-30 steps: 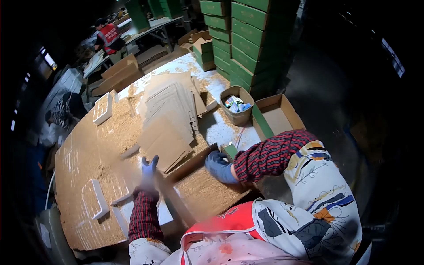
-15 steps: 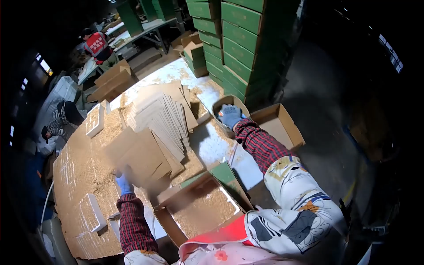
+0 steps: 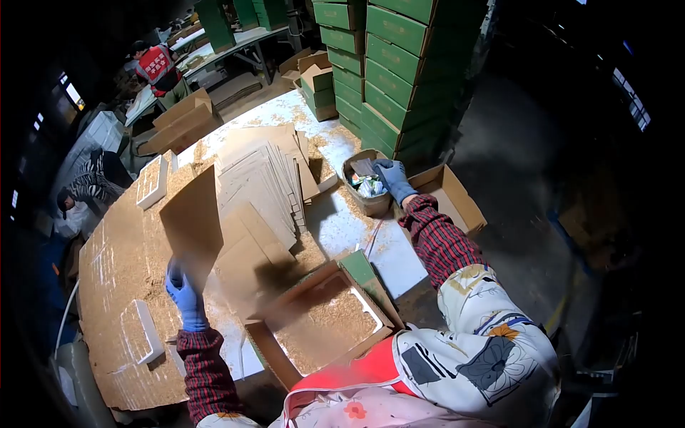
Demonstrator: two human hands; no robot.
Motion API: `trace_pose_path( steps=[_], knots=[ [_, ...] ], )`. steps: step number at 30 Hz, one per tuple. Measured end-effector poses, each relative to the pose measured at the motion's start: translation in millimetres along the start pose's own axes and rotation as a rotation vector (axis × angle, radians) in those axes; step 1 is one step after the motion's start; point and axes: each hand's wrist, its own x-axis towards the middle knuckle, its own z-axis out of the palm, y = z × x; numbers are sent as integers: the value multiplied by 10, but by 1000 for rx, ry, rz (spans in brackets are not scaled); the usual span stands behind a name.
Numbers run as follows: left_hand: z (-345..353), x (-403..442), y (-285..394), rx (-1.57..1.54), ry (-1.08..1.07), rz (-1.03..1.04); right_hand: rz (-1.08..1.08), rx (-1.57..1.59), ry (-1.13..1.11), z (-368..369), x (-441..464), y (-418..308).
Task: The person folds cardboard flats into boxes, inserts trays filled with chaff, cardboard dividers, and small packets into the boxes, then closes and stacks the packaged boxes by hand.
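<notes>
My left hand (image 3: 187,294), in a blue glove, is closed on the lower edge of a brown cardboard sheet (image 3: 191,221) and holds it up on edge. At the rim of a tub (image 3: 371,205) my right hand (image 3: 394,180) is also gloved in blue, its fingers pressed together; what they pinch cannot be made out. Small white, green and blue packets (image 3: 369,187) lie inside that tub. In front of me stands an open carton (image 3: 277,351) with a green flap, holding a white tray (image 3: 335,328) filled with wood shavings. Between my hands lies a fanned stack of cardboard sheets (image 3: 257,185).
Shavings cover the table's left side (image 3: 114,285), with white trays (image 3: 146,332) among them. Tall stacks of green boxes (image 3: 399,71) rise behind the tub. An open carton (image 3: 457,203) sits at right. A person in a red vest (image 3: 157,68) and another person (image 3: 96,178) are beyond.
My left hand has moved left and tilted the cardboard sheet upright, away from the others. My right hand has lifted toward the tub's right rim, uncovering the packets.
</notes>
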Motion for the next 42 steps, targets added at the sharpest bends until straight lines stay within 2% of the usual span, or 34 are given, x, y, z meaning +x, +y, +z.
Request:
trace_pose_path(
  steps=[1, 3, 5, 7, 8, 10, 11, 13, 14, 15, 16, 17, 18, 19, 21, 22, 23, 24, 25, 27, 29, 30, 32, 33, 34, 35, 36, 37, 38, 39, 42],
  knots=[
    [81, -87, 240, 84, -1, 26, -14, 91, -38, -34, -112, -154],
    [144, -197, 531, 352, -104, 297, -92, 302, -47, -37, -565, -595],
    [284, -409, 1115, 524, -198, 450, -464, 21, -105, -120, -1337, -1492],
    [383, -716, 1503, 610, -310, 498, -755, -100, -312, -182, -2002, -1957],
    [359, -877, 1650, 699, -460, 522, -846, -253, -524, -219, -2229, -2044],
    [386, -1249, 1812, 799, -783, 577, -734, -346, -635, -332, -2492, -1761],
    [412, -1543, 1797, 807, -966, 597, -393, -229, -541, -445, -2503, -1846],
    [510, -1975, 1432, 831, -1160, 607, -210, 111, -236, -454, -2440, -1695],
    [576, -2052, 1373, 738, -1251, 498, -376, 49, -220, -426, -2504, -1862],
    [657, -2083, 1324, 641, -1337, 391, -407, 9, -417, -414, -2597, -2060],
    [729, -2136, 1237, 589, -1420, 324, -552, -181, -654, -353, -2661, -2248],
    [797, -2170, 1193, 535, -1503, 250, -600, -245, -824, -188, -2808, -2169],
    [841, -2150, 1315, 619, -1548, 202, -651, -413, -962, -70, -2959, -1993],
    [836, -2155, 1227, 618, -1537, 209, -779, -522, -979, 48, -3123, -1508],
    [764, -2144, 933, 195, -1522, 128, -927, -964, -1250, 52, -3071, -1620],
    [680, -1929, 1198, 313, -1626, 239, -939, -972, -1243, 48, -3028, -1679],
    [567, -1808, 1438, 274, -1485, 90, -714, -584, -1197, 47, -2996, -1744],
    [437, -1776, 1491, 239, -1231, 9, -484, -205, -1119, 39, -2968, -1836],
    [338, -1700, 1626, 264, -887, 162, -350, 21, -1021, -74, -2893, -2112],
    [15, -1728, 1263, 260, -373, 182, -276, 214, -678, -245, -2711, -1864],
    [-202, -1905, 801, -78, -158, -463, 21, 454, -478, -264, -2551, -1327],
    [-209, -2279, 46, -299, -175, -549, 155, 465, -617, -274, -2531, -1049],
    [-111, -2861, -1181, -657, -146, -708, 430, 370, -757, 59, -2782, 215],
    [-7, -3064, -1638, -800, -106, -772, 162, 220, -744, 213, -2949, 88],
    [185, -2979, -1076, -440, -135, -679, 192, -75, -714, 239, -3042, -324],
    [362, -2723, -153, 39, -194, -584, 214, -361, -684, 275, -3111, -691],
    [405, -2614, 142, 208, -233, -549, 186, -230, -665, 368, -3119, -462],
    [421, -2523, 334, 276, -267, -541, 180, -224, -679, 378, -3159, -540],
    [377, -2587, -34, 149, -244, -560, 221, -171, -681, 326, -3175, -730],
    [313, -2496, 24, 36, -341, -655, 264, -120, -677, 258, -3183, -919],
    [263, -2336, -97, 173, -388, -682, 291, 50, -680, 131, -3151, -1116]
  ],
)
